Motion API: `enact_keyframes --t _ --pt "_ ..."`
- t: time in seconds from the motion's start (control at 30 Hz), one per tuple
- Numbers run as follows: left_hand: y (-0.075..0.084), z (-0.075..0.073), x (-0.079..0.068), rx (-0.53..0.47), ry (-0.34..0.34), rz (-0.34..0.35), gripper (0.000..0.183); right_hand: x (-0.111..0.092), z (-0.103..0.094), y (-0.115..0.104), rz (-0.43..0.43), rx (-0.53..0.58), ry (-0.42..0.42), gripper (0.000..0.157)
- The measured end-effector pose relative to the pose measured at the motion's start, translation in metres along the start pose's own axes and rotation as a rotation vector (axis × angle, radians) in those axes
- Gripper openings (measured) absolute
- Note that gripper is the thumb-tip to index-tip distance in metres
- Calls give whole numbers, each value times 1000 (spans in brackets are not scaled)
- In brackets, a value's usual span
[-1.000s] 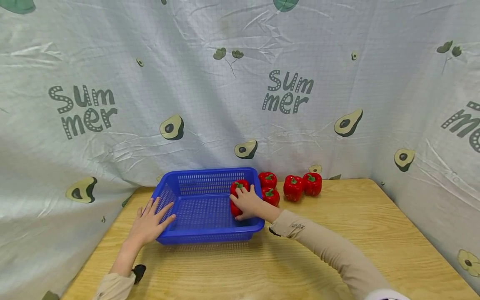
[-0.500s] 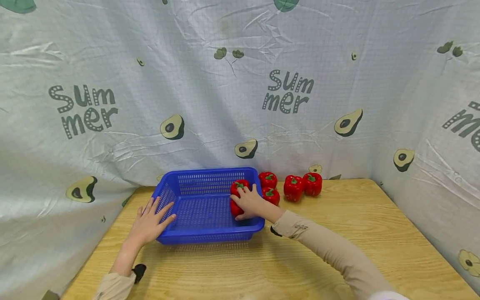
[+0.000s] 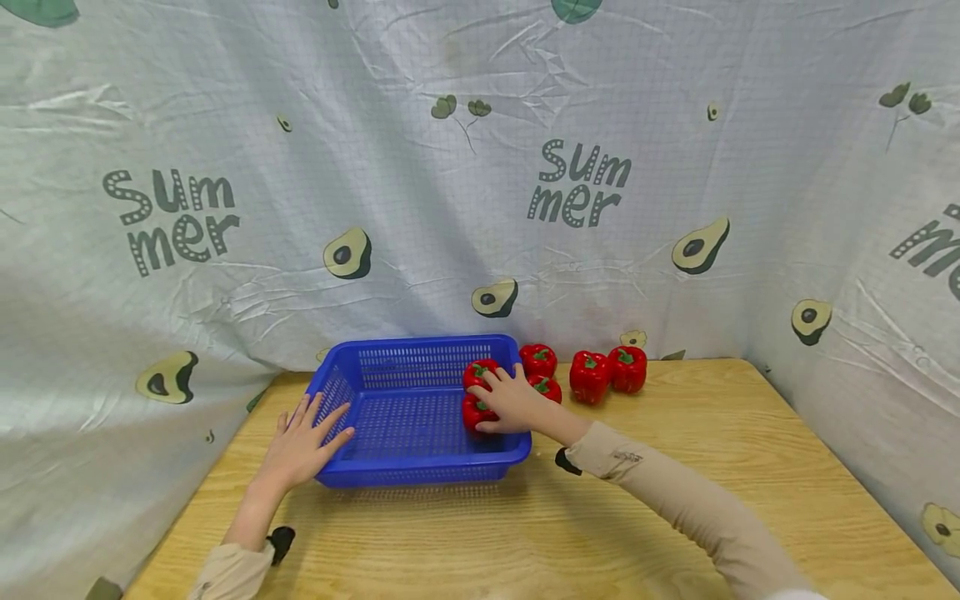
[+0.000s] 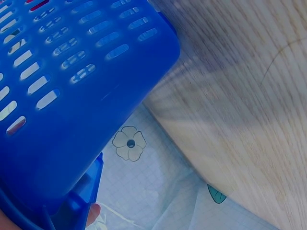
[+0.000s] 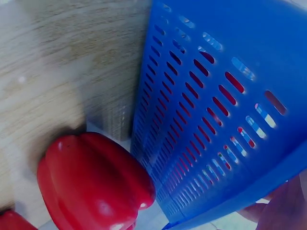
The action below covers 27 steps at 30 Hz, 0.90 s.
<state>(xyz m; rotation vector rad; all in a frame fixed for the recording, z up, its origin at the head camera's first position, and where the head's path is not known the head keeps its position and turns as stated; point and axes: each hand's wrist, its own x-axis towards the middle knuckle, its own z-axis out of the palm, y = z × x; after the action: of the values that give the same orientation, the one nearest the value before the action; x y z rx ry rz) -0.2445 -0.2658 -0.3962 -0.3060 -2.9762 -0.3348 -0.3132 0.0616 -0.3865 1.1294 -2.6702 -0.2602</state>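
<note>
My left hand (image 3: pixel 296 450) rests at the left rim of a blue plastic basket (image 3: pixel 420 460), its fingers spread; a fingertip (image 4: pixel 94 213) shows past the rim in the left wrist view. Inside the basket, against its right side, two red bell peppers lie one behind the other: a far bell pepper (image 3: pixel 480 372) and a near bell pepper (image 3: pixel 474 415). Over the right rim reaches my right hand (image 3: pixel 516 404), fingers loosely spread, close above these two and partly covering them. The right wrist view shows the perforated basket wall (image 5: pixel 216 96), red peppers visible through its slots.
Outside the basket, several more red bell peppers stand on the wooden table (image 3: pixel 712 450): a back pepper (image 3: pixel 537 360) and a front pepper (image 3: pixel 546 388) beside the right wall, then a pair (image 3: pixel 589 377) farther right. A printed curtain (image 3: pixel 420 208) hangs behind.
My right hand has drawn slightly back to the right and up, uncovering more of the near bell pepper in the basket. My left hand has stayed at the left rim.
</note>
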Motion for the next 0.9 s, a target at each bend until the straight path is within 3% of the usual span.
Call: enact_keyframes --t 0.9 --pt "0 0 2 9 3 -1 60 -33 -16 14 -80 1 136 48"
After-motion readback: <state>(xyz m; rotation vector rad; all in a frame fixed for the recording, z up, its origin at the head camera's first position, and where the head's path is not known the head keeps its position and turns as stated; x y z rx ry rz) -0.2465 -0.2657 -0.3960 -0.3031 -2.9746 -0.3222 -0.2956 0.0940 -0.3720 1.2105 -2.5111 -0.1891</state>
